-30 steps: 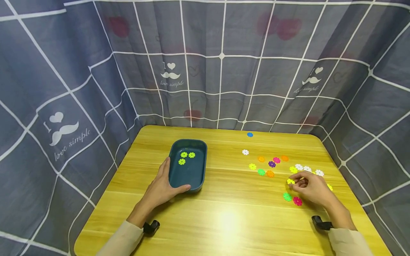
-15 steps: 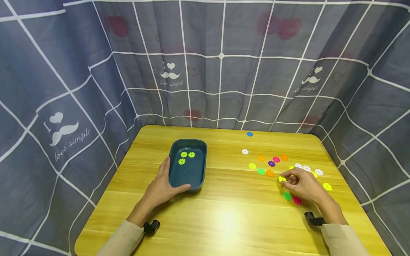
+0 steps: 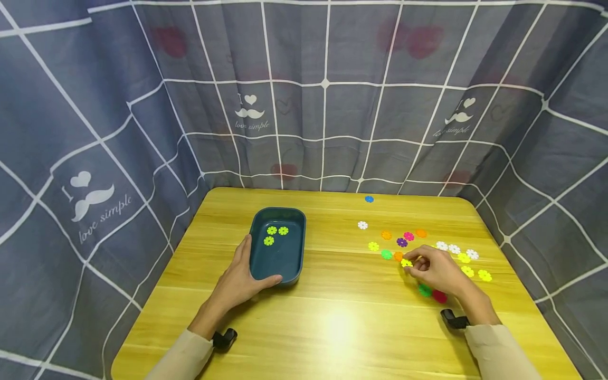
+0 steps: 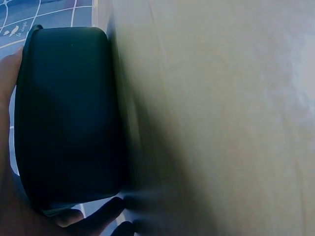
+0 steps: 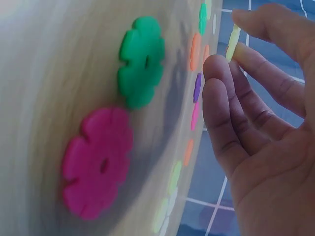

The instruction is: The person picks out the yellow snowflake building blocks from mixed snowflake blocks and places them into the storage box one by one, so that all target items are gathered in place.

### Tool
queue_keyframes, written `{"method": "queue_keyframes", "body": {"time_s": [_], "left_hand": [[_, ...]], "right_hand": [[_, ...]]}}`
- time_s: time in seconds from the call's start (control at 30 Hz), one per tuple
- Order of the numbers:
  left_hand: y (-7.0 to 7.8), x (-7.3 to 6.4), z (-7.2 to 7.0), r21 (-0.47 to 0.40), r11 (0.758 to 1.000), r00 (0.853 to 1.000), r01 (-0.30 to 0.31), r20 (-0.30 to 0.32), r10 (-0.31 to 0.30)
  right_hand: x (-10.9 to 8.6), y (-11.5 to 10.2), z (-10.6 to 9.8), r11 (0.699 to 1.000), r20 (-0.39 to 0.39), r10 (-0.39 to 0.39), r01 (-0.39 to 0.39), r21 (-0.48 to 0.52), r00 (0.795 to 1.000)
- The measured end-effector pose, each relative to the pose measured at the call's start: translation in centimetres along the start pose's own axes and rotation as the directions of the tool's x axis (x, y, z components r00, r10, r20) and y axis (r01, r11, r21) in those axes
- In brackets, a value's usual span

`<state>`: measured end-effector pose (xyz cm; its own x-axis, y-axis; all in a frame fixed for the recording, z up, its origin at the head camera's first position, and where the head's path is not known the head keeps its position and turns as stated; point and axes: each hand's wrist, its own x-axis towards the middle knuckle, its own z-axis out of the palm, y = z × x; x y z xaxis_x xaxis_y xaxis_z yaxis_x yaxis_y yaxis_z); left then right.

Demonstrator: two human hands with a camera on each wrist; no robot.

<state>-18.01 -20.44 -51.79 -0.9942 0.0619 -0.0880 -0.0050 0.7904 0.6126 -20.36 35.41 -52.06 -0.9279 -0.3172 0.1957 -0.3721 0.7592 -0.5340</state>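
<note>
My left hand [image 3: 241,273] holds a dark teal rectangular tub [image 3: 295,278] by its near left corner, thumb over the near rim and fingers along the left wall. Inside lie three yellow-green flower-shaped discs [image 3: 272,230]. My right hand [image 3: 439,269] pinches a yellow flower-shaped disc [image 3: 406,263] between thumb and fingertips, raised off the table; the right wrist view shows this pinched disc [image 5: 233,43] edge-on. Below that hand lie a green disc [image 5: 141,62] and a pink disc [image 5: 98,163], partly covered in the head view. The left wrist view shows mainly the tub's outer wall [image 4: 69,118].
On the right of the wooden table [image 3: 332,295] several loose discs lie spread, among them white [image 3: 363,225], purple [image 3: 401,242], orange [image 3: 386,235], yellow [image 3: 485,275] and a far blue disc [image 3: 369,199]. A grey-blue checked curtain [image 3: 299,105] surrounds the table's back and sides.
My right hand has moved left with the pinched yellow disc, uncovering yellow discs behind it on the right. The left hand and tub have stayed in place.
</note>
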Motion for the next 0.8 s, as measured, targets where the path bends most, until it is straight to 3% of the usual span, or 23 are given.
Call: {"method": "queue_keyframes", "body": {"time_s": [0.23,0.8], "left_hand": [[-0.1,0.2,0.0,0.008,1.000,1.000,-0.002,-0.007,0.002],[-0.3,0.0,0.1,0.005,1.000,1.000,-0.004,-0.001,0.004]], "right_hand": [[1.0,-0.6,0.6,1.000,0.017,0.000,-0.001,0.020,1.000],[4.6,-2.7,2.1,0.995,0.056,-0.098,0.096,0.033,0.994]]}}
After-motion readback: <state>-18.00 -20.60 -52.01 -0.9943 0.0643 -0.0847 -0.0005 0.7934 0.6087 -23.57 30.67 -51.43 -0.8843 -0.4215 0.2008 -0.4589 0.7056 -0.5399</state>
